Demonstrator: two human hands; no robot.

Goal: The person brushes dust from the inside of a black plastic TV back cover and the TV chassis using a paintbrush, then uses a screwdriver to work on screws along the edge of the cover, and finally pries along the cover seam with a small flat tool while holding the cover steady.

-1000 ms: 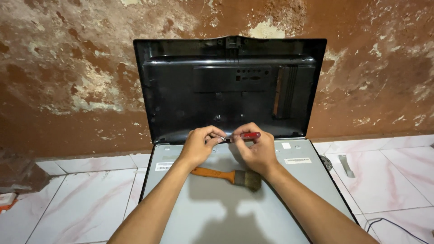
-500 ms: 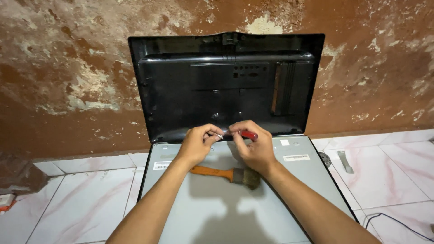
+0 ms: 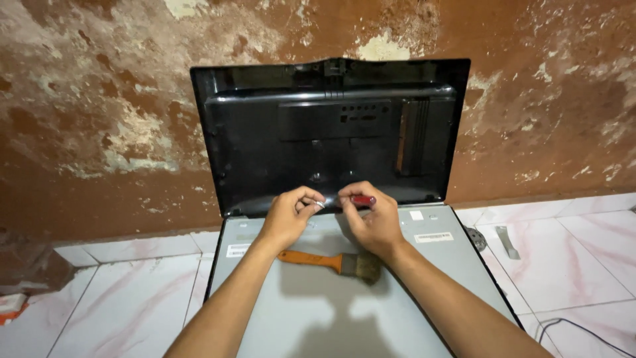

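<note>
My right hand (image 3: pixel 372 220) grips a screwdriver with a red handle (image 3: pixel 363 199), held level and pointing left. My left hand (image 3: pixel 289 215) pinches the shiny metal tip (image 3: pixel 320 205) of that tool between thumb and fingers. Both hands hover over the far end of a grey flat panel (image 3: pixel 331 311) lying on the floor. Under my wrists lies a paintbrush with an orange handle (image 3: pixel 310 258) and dark bristles. A black plastic back cover (image 3: pixel 331 132) stands upright against the wall just beyond my hands.
White marble-pattern floor tiles (image 3: pixel 570 252) surround the panel. A small metal bracket (image 3: pixel 507 241) and a round part (image 3: pixel 477 238) lie to the right. A black cable (image 3: pixel 583 328) runs at bottom right. An orange and white object (image 3: pixel 12 308) sits at far left. The wall (image 3: pixel 99 99) is peeling brown.
The view has shifted slightly, so the cover and hands sit a little lower in frame. My hands stay together on the screwdriver, the left fingers working at its tip.
</note>
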